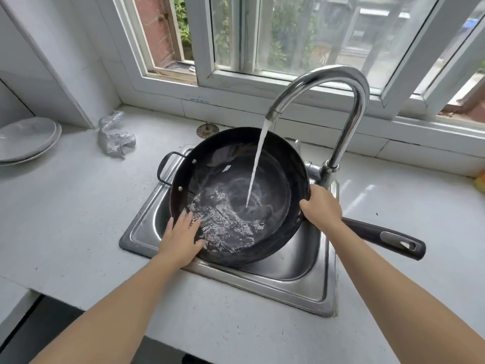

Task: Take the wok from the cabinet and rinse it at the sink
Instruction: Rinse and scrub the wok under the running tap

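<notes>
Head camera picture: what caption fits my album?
Faucet water rinses the wok; right hand grips its rim, left hand rubs inside.

Soft daylight comes in through the window ahead and fills the scene evenly, so the pale counter looks bright and shadows stay faint, the darkest lying inside the sink. Glare streaks the chrome tap and glints off the churned water in the wok. The wide lens bends the window frame and counter edges outward, and everything beyond the glass is hazy.
</notes>
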The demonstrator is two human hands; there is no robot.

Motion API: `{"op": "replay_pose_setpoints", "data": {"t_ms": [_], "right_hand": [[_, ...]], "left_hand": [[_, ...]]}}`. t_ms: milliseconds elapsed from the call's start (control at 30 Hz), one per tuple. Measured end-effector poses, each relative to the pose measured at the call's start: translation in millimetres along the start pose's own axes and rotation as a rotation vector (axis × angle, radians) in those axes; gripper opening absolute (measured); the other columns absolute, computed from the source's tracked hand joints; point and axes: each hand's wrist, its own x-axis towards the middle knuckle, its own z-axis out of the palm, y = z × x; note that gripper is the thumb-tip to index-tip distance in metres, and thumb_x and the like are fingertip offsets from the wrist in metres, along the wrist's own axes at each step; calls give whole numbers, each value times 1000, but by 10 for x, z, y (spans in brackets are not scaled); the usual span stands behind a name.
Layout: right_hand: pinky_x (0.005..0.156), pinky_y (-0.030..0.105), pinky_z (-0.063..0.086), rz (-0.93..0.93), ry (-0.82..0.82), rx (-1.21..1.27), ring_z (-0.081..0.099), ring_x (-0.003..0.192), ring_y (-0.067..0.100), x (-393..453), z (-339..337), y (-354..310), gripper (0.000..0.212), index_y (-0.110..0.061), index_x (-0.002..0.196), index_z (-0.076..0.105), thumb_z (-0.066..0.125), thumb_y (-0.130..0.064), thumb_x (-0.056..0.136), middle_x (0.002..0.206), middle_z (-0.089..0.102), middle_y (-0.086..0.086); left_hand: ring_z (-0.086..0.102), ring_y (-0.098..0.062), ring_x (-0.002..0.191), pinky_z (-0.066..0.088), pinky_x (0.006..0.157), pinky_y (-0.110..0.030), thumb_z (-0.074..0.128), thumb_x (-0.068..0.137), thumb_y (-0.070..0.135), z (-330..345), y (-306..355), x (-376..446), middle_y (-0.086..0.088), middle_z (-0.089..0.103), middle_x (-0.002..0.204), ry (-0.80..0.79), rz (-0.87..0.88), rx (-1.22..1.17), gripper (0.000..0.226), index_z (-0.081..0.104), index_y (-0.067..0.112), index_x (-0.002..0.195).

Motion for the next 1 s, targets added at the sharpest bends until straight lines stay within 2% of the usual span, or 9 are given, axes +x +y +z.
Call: {"op": "replay_pose_setpoints", "data": {"t_ms": [133,300,500,633,767,833,900,1000], "right_hand": [[61,32,36,-9,-9,-16,50,74,31,7,-38,-70,4,-10,81,45,44,-6,82,76,53,5],[61,32,36,8,7,-30,51,75,30,11,-41,-87,6,-7,88,49,44,-8,84,81,57,7],[63,33,38,28,33,-18,52,77,31,3,-5,-66,13,-6,93,53,45,-9,83,82,58,7],[62,32,37,39,52,-15,53,76,31,7,15,-46,14,-7,95,54,46,-12,84,82,60,8],[61,32,39,33,47,-24,56,76,32,-2,27,-41,13,-7,94,53,45,-13,85,81,59,10],[60,32,38,29,51,-33,56,75,32,-5,25,-49,13,-7,94,52,45,-13,86,81,58,9],[61,32,37,27,56,-44,53,74,31,-10,20,-59,12,-7,95,52,45,-12,86,80,57,8],[61,31,36,26,75,-50,52,73,30,-10,15,-70,12,-6,94,52,45,-12,86,79,57,7]], "left_hand": [[-5,-19,148,1,120,-41,35,99,40,-33,1,224,-3,-1,161,-99,96,-7,61,11,23,152],[-2,-22,148,6,119,-45,30,99,42,20,88,455,-5,-2,160,-176,72,-7,64,2,19,152],[-2,-24,148,11,119,-47,29,100,41,98,394,494,-4,-7,160,-340,235,-146,61,0,27,152],[-8,-26,147,10,118,-47,26,99,47,157,414,450,0,-15,159,-355,369,-4,60,3,29,152],[-8,-18,147,11,120,-43,26,100,45,103,238,456,7,-9,159,-358,534,86,57,5,31,151],[-7,-19,148,5,119,-44,25,101,44,66,133,526,2,-9,160,-306,510,163,57,3,31,151],[-9,-26,147,1,118,-48,24,100,44,49,37,606,-5,-11,160,-240,396,253,59,0,27,152],[-12,-34,146,-1,118,-50,22,100,42,48,-49,634,-18,-14,157,-242,213,313,64,-7,17,152]]}}
